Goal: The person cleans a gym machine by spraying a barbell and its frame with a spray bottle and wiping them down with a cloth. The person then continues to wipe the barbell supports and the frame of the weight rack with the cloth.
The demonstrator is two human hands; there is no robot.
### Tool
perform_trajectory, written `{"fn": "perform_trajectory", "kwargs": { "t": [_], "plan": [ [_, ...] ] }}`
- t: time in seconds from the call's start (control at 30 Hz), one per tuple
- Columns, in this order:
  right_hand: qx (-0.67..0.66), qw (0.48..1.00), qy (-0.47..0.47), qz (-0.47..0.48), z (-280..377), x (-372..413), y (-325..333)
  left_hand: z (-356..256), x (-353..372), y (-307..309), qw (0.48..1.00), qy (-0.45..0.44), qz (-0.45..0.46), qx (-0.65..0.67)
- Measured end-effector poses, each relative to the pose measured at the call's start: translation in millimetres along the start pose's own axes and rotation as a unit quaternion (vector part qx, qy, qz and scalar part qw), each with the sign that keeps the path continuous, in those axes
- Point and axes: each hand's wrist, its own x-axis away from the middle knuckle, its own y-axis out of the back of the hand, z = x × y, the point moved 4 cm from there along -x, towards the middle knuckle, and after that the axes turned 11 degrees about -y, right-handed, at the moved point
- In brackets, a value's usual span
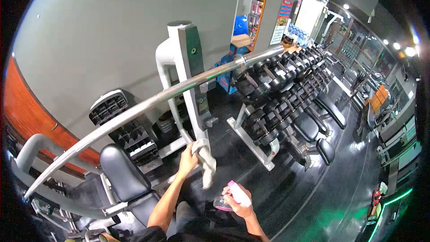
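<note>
My left hand is closed on a pale cloth, which hangs down beside the lower part of the rack's white upright. The cloth seems to touch the upright, though the contact is partly hidden. Lower and to the right, my right hand grips a spray bottle with a pink and white head and a clear body. Above both hands, a long metal barbell runs across the rack. To the left stands a bench with a black padded backrest.
A rack of black dumbbells stands to the right, with black padded benches beside it. Behind the upright, a small black storage rack is against the grey wall. Blue boxes sit farther back. Black flooring extends right.
</note>
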Motion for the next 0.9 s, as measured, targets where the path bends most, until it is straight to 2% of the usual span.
{"fn": "perform_trajectory", "kwargs": {
  "t": [0.07,0.1,0.13,0.17,0.2,0.27,0.3,0.33,0.4,0.43,0.5,0.6,0.67,0.73,0.77,0.87,0.9],
  "plan": [
    [0.039,0.999,0.019,-0.013,-4,-3,13,-43,10,16,1.000,-0.001,0.004,0.007],
    [0.097,0.989,0.107,-0.019,2,-6,18,-64,16,22,0.999,-0.015,0.012,0.045],
    [0.152,0.969,0.194,-0.025,6,-7,19,-88,21,28,0.996,0.010,0.033,0.085],
    [0.108,0.981,0.160,-0.012,-2,-8,21,-104,28,32,0.989,0.026,0.059,0.136],
    [0.107,0.981,0.164,-0.010,4,-11,20,-113,34,33,0.978,0.043,0.086,0.187],
    [0.168,0.959,0.227,0.016,23,-20,12,-135,42,33,0.968,-0.025,0.107,0.226],
    [-0.023,0.995,0.068,0.065,0,-20,10,-152,44,36,0.965,-0.043,0.122,0.229],
    [0.064,0.980,0.163,0.089,19,-21,7,-165,46,37,0.961,-0.061,0.137,0.232],
    [0.089,0.973,0.203,0.069,22,-22,1,-178,47,38,0.967,-0.083,0.132,0.204],
    [0.088,0.972,0.204,0.071,17,-23,0,-188,46,39,0.966,-0.084,0.158,0.186],
    [-0.032,0.979,0.168,0.111,3,-26,-2,-194,47,42,0.964,-0.083,0.196,0.158],
    [-0.077,0.977,0.148,0.136,-3,-24,-6,-190,45,43,0.959,-0.092,0.218,0.159],
    [-0.120,0.979,0.131,0.103,-9,-17,-6,-192,43,43,0.957,-0.069,0.212,0.185],
    [-0.172,0.978,-0.066,0.097,-27,-16,-5,-196,39,44,0.969,-0.071,0.199,0.125],
    [-0.190,0.978,-0.046,0.069,-26,-16,-2,-199,36,43,0.974,-0.165,0.151,0.033],
    [-0.161,0.984,-0.073,0.029,-13,-23,-4,-210,34,45,0.984,-0.129,0.114,-0.040],
    [-0.159,0.986,-0.037,0.009,-5,-25,-7,-207,35,45,0.986,-0.151,0.073,-0.020]
  ]
}}
